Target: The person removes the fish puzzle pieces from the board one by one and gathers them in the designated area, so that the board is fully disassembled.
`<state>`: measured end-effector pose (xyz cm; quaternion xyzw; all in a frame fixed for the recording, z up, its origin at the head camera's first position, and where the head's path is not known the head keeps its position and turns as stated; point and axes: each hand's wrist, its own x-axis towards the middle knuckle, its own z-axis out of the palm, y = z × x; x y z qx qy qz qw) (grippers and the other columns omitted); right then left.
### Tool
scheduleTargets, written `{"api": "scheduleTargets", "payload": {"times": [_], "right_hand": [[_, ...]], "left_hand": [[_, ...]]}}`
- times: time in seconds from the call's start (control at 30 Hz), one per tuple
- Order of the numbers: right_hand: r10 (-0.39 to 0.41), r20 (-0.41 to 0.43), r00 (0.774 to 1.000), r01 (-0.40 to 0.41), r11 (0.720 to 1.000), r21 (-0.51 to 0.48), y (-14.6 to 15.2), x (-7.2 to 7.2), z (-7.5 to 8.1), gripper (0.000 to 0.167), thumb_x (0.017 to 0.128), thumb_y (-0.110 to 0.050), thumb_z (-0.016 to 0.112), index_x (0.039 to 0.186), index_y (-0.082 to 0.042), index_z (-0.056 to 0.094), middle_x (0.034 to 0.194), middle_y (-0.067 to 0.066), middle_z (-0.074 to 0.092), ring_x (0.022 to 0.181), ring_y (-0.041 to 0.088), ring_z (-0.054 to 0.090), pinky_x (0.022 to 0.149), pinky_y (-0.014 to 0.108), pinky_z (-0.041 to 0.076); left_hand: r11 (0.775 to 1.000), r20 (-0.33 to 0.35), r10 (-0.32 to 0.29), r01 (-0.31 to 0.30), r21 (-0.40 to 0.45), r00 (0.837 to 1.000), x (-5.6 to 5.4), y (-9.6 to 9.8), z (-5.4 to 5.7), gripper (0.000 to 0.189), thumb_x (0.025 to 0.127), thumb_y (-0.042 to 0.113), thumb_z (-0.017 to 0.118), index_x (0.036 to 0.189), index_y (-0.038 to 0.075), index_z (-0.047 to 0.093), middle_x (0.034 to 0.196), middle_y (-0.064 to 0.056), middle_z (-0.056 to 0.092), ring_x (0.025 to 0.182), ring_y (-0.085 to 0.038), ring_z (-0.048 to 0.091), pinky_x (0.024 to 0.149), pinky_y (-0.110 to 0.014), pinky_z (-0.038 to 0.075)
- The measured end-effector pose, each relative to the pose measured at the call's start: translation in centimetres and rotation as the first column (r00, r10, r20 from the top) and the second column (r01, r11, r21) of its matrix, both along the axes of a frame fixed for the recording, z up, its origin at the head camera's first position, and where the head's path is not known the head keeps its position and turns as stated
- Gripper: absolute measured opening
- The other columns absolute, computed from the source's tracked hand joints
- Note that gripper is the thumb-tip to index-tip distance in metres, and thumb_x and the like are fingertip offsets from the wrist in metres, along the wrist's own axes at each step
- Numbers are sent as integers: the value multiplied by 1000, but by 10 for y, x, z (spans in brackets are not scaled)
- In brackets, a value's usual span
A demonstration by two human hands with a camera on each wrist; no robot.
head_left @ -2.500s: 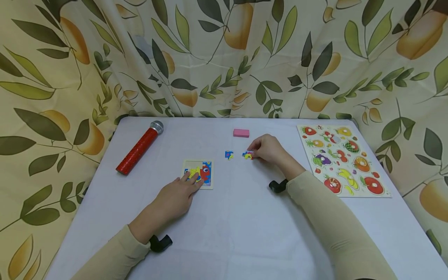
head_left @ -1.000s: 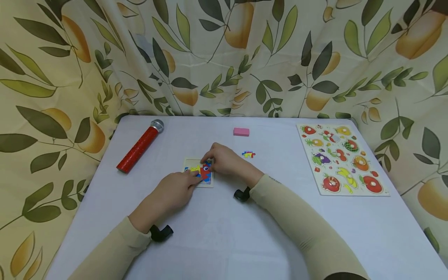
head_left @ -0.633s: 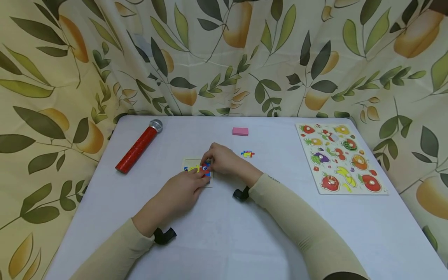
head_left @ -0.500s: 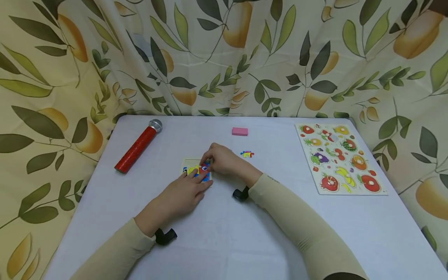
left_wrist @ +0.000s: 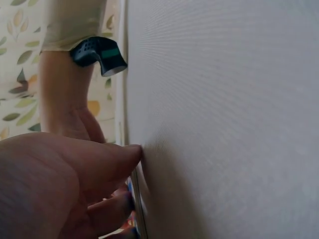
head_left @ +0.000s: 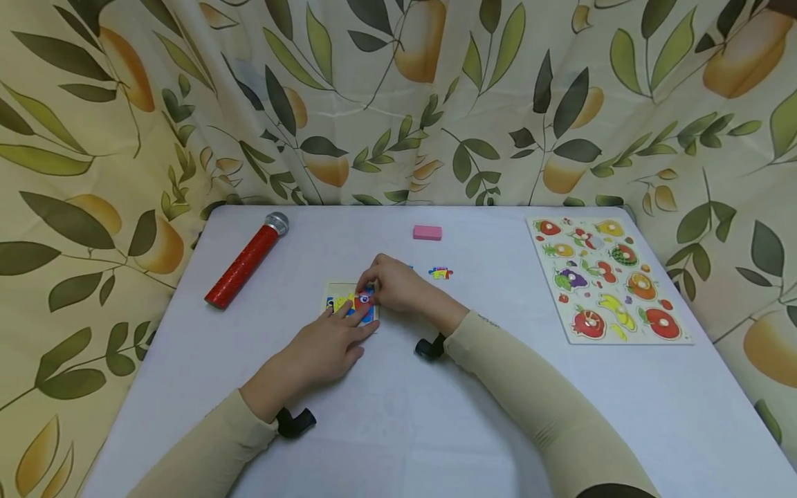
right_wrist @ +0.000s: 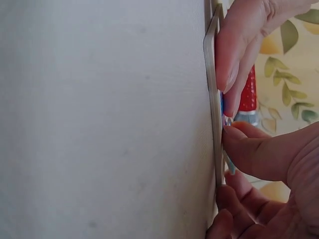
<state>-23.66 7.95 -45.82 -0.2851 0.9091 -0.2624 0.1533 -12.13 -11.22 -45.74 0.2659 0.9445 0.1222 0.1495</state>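
Note:
My left hand (head_left: 325,349) lies spread over a small square jigsaw puzzle (head_left: 364,315) in a pale tray (head_left: 333,287), its fingertips on the red and yellow picture. At the tray's upper right corner, my right hand (head_left: 398,285) pinches a small puzzle piece. The right wrist view shows this puzzle piece (right_wrist: 230,163) edge-on and tilted, between thumb and fingers just over the tray. Its picture side is hidden. A loose colourful puzzle piece (head_left: 441,273) rests on the table right of my right hand. A sliver of blue (head_left: 411,267) peeks out behind that hand.
A pink block (head_left: 427,233) sits towards the back of the white-covered table (head_left: 398,415). At the left lies a red microphone (head_left: 245,264), and at the right a fruit puzzle board (head_left: 607,280). A patterned curtain (head_left: 405,138) hangs behind.
My right hand has moved left from the loose pieces to the tray's upper right corner and stays there. My left hand has shifted slightly, its fingers spreading over the puzzle.

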Motion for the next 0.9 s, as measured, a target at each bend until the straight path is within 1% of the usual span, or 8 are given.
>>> {"api": "scheduleTargets", "payload": {"times": [0.1, 0.27, 0.47, 0.57, 0.67, 0.8, 0.9], "right_hand": [[3, -8, 1000, -3, 1000, -6, 0, 1, 0, 24, 91, -9, 84, 110, -24, 85, 115, 5, 64, 94, 19, 61, 83, 32, 53], [26, -41, 999, -26, 1000, 5, -1, 3, 0, 23, 94, -8, 81, 113, -21, 85, 115, 4, 68, 101, 19, 62, 94, 36, 55], [21, -84, 996, -20, 1000, 15, -2, 5, 3, 34, 99, -3, 71, 130, -15, 79, 118, 6, 73, 105, 22, 66, 100, 40, 58], [13, -89, 996, -12, 1000, 8, -2, 5, 2, 36, 100, 0, 66, 131, -13, 78, 119, 6, 73, 106, 22, 67, 102, 40, 58], [-10, -77, 997, 8, 1000, -30, -1, 5, 0, 37, 99, 3, 64, 127, -14, 81, 117, 5, 72, 105, 21, 66, 98, 38, 58], [-32, -50, 998, 26, 995, -101, -1, 5, -2, 36, 98, 3, 66, 122, -18, 83, 113, 2, 70, 101, 18, 66, 90, 32, 57], [-34, -25, 999, 30, 988, -150, -1, 5, -3, 31, 98, 2, 69, 117, -18, 84, 110, 1, 73, 99, 16, 67, 85, 28, 56]], "left_hand": [[1000, 5, 13, -13, 10, 1000, 0, 1, 0, 55, 107, 35, 65, 160, 29, 54, 175, -3, 39, 164, -39, 32, 130, -65, 31], [1000, -2, 17, -17, 4, 1000, 1, 1, -1, 54, 106, 35, 66, 159, 29, 55, 174, -3, 41, 164, -39, 33, 129, -64, 32], [1000, -5, 14, -14, 0, 1000, -1, 1, -1, 54, 106, 35, 66, 159, 29, 55, 175, -3, 39, 164, -38, 32, 130, -64, 32], [1000, 4, 14, -14, 1, 1000, -1, 1, 0, 54, 107, 35, 65, 159, 29, 55, 175, -2, 38, 165, -38, 31, 130, -64, 31], [1000, 13, 16, -16, 4, 1000, -1, 1, 1, 53, 107, 35, 65, 159, 30, 55, 176, -2, 37, 165, -39, 31, 130, -64, 31], [1000, 10, 14, -14, 6, 1000, -1, 1, 1, 54, 107, 35, 65, 159, 30, 55, 176, -2, 37, 165, -39, 31, 130, -64, 31], [1000, 5, 11, -11, 6, 1000, -1, 1, 0, 54, 107, 35, 65, 159, 29, 55, 176, -2, 37, 165, -39, 31, 130, -64, 32]]}}
